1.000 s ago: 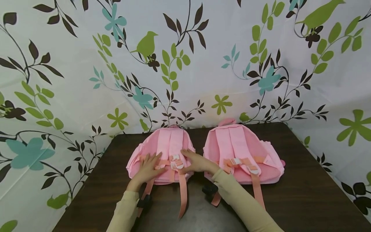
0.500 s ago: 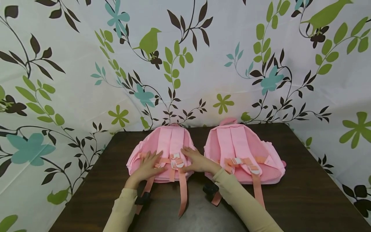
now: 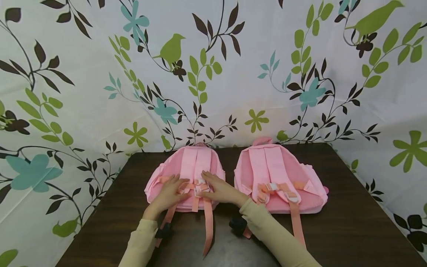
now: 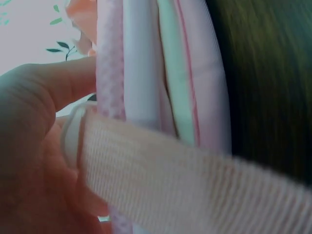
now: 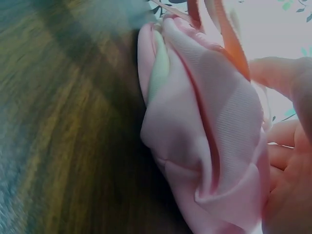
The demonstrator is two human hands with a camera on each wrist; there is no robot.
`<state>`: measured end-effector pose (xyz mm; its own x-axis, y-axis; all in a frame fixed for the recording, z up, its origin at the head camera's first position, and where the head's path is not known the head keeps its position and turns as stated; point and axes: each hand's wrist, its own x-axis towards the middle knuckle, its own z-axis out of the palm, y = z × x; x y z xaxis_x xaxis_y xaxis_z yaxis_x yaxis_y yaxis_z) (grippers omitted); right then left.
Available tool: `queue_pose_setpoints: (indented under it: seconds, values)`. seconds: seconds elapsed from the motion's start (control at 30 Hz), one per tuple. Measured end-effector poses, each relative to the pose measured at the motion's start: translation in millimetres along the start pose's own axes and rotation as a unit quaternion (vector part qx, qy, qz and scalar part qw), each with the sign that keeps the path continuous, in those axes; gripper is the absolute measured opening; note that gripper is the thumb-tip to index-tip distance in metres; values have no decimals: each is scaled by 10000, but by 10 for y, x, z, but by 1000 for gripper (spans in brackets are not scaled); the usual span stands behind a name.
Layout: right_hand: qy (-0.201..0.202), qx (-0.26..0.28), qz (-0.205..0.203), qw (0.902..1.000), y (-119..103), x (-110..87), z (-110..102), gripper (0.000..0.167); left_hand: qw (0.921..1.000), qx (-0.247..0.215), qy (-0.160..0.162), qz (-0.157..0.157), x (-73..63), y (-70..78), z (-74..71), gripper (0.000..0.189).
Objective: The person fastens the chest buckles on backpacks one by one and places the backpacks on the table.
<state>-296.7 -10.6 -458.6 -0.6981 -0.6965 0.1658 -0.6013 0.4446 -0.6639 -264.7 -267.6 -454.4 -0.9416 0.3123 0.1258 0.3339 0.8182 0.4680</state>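
A small pink backpack (image 3: 174, 163) lies with its shoulder straps up, left of the middle in the head view. My left hand (image 3: 168, 194) rests on its lower left part, fingers spread and slightly bent. Over the right shoulder strap and its white buckle (image 3: 202, 186) lies my right hand (image 3: 220, 189), fingers extended and thumb by the buckle. In the left wrist view an orange webbing strap (image 4: 156, 170) crosses in front of the backpack's edge. The right wrist view shows the pink side pocket (image 5: 209, 131) beside the right hand. The palms hide part of the straps.
A second pink backpack (image 3: 293, 163) lies to the right, also straps up. Orange strap ends (image 3: 208, 226) hang towards the front of the dark wooden table (image 3: 350, 215). Behind the table hangs a white cloth (image 3: 227, 89) printed with leaves and birds.
My right hand has shifted slightly left, and the buckle and hanging strap end beneath it have moved left too. The left hand has hardly moved. Both backpacks stay in place.
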Motion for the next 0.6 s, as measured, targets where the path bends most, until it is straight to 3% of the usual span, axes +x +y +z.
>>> queue_pose_setpoints:
  seconds: [0.37, 0.6]
  values:
    - [112, -349, -120, 9993, 30, 6, 27, 72, 9949, 476, -21, 894, 2, 244, 1, 36]
    - [88, -180, -13, 9998, 35, -28, 78, 74, 9945, -18, -347, 988, -19, 244, 27, 23]
